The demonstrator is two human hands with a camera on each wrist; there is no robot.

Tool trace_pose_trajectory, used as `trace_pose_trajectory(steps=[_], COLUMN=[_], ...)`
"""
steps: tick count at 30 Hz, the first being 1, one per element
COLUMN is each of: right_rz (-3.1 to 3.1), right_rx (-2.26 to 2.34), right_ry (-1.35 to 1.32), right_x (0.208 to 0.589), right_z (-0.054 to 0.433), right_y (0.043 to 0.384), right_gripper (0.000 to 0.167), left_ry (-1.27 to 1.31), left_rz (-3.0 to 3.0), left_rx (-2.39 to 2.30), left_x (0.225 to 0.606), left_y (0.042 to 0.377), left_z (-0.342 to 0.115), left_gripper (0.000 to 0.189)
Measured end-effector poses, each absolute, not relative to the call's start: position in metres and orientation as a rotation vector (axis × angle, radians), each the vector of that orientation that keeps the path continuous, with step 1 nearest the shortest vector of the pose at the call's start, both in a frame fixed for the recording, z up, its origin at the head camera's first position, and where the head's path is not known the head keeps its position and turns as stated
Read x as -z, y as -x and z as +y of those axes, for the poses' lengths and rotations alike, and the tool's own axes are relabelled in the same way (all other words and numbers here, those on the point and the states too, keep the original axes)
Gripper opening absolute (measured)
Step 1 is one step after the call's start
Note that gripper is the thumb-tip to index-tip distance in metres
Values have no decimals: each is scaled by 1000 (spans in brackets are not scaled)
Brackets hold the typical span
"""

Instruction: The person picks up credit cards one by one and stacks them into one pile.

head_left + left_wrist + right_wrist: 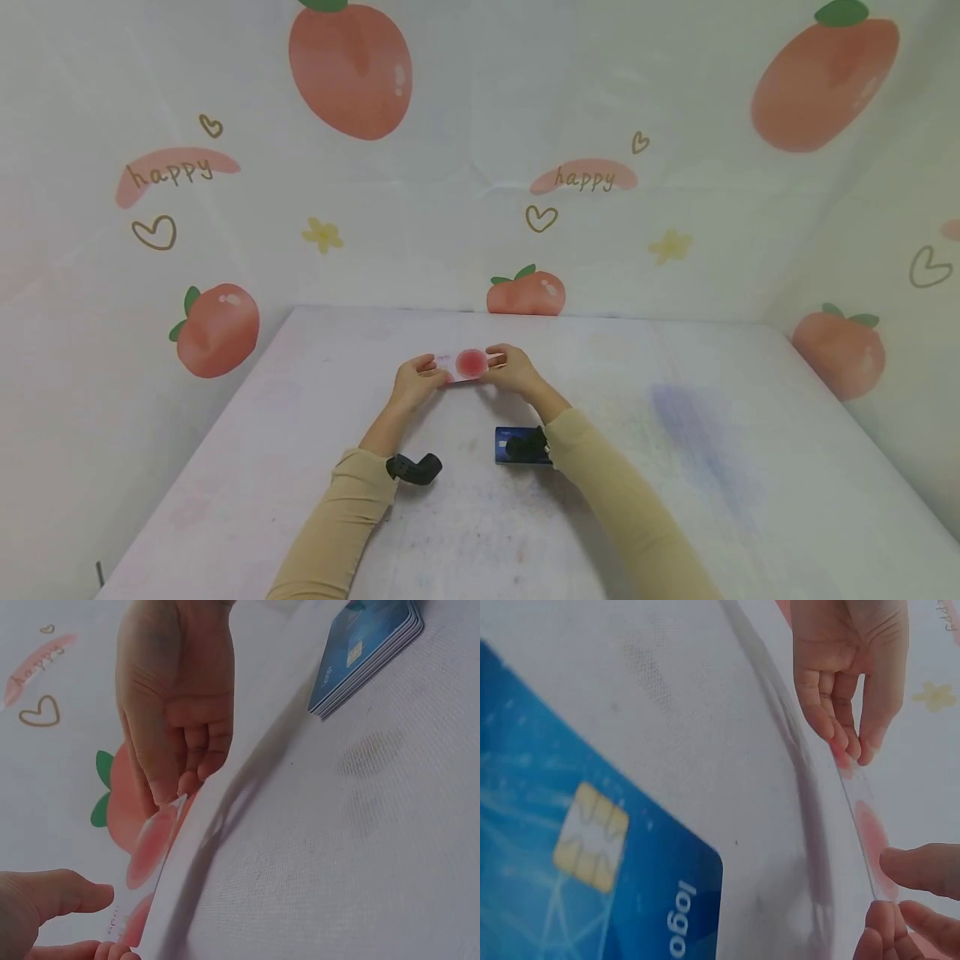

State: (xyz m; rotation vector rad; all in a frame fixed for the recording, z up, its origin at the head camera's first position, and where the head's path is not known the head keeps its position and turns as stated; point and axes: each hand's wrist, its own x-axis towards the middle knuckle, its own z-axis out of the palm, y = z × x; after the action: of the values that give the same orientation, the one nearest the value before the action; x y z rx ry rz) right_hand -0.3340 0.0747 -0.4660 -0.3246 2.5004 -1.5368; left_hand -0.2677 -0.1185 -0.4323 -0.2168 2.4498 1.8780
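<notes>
Between both hands is a thin white and pink card with a red round print, held up over the table in the head view. My left hand pinches its left end between thumb and fingers. At the opposite end, my right hand grips the edge the same way. In the left wrist view the card appears nearly edge-on. Beneath my right wrist lies a stack of blue cards; its top card shows a gold chip and the word "logo".
The white table carries a faint blue smudge on the right. Behind it hangs a white cloth printed with peaches, hearts and "happy". A black wrist camera juts from my left wrist.
</notes>
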Motion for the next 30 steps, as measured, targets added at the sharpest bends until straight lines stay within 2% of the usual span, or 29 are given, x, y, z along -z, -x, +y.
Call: trace_pose_trajectory(steps=[4, 8, 30], right_rz=[2553, 2600, 2595], right_rx=[1518, 1481, 1420], right_ry=[322, 370, 428], right_x=[432, 417, 406], right_z=[75, 79, 101], right_y=[304, 291, 280], right_gripper=[55, 53, 54], left_ry=[179, 150, -1], left_rz=[2434, 2433, 2497], left_rx=[-1892, -1899, -1882], left_x=[431, 431, 430], left_y=[266, 265, 257], left_z=[-117, -117, -108], left_gripper=[58, 58, 57])
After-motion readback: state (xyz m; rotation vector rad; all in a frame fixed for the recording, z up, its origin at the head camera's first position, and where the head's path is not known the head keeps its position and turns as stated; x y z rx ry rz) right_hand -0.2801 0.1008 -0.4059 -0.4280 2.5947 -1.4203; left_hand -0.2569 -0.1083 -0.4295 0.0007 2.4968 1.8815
